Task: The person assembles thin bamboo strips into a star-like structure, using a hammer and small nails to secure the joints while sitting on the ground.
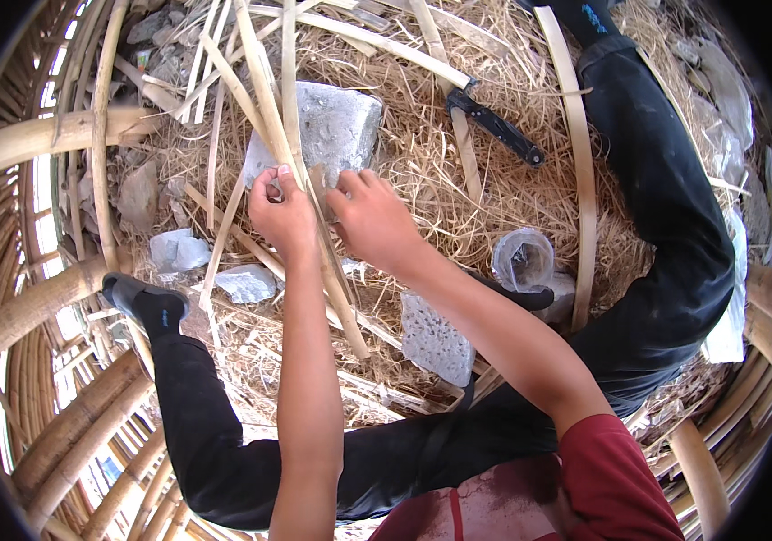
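Observation:
Long split bamboo strips (pixel 269 99) run across a pale grey concrete block (pixel 341 122) and down between my forearms. My left hand (pixel 285 215) is closed in a pinch on a bamboo strip over the block's near edge, thumb on top. Just to its right, my right hand (pixel 373 218) has its fingers curled inward beside the same strips. A small tan piece shows at its fingertips, but what those fingers grip is hidden. A knife with a black handle (pixel 499 131) lies on the shavings to the far right of the block, its blade end by a strip.
Thin bamboo shavings (pixel 422 180) cover the ground. A clear plastic cup (pixel 523 259) stands right of my forearm, near a pitted grey stone (pixel 436 338). Broken stones (pixel 179 251) lie at left. My black-trousered legs (pixel 657 198) spread around the work; bamboo poles (pixel 52 140) line the left side.

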### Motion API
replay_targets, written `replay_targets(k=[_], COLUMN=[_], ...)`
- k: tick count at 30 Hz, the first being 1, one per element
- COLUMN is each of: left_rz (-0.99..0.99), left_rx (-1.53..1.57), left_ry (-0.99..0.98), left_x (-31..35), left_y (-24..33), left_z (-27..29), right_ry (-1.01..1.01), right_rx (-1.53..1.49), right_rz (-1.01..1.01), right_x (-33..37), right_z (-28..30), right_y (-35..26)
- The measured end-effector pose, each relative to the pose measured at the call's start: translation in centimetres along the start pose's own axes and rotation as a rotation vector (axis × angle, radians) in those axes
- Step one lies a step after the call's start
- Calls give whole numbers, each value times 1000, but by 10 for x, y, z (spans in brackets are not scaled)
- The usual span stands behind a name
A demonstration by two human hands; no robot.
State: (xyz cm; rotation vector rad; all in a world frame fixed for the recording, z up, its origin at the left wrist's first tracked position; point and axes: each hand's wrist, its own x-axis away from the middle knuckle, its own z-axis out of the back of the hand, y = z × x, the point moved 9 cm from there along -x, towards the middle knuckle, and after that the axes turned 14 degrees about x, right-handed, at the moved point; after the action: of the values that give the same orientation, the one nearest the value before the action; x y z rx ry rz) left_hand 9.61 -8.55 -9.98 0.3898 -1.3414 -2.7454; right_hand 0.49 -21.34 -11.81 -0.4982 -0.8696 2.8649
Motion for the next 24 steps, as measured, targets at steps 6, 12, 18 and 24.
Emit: replay_targets(k=[6, 12, 18, 24], left_rz=[142, -105, -8, 129], left_rx=[208, 246, 346, 394], left_ry=[-2, 38, 14, 30], left_x=[-2, 1, -3, 35], left_y=[-17, 0, -11, -26], left_z=[4, 11, 10, 30], right_ry=[35, -55, -208, -272], right_rx=[-180, -357, -280, -139], right_rz=[-127, 26, 164, 158], right_x=[-7, -103, -123, -120], right_z=[22, 13, 5, 3], right_y=[21, -23, -41, -40])
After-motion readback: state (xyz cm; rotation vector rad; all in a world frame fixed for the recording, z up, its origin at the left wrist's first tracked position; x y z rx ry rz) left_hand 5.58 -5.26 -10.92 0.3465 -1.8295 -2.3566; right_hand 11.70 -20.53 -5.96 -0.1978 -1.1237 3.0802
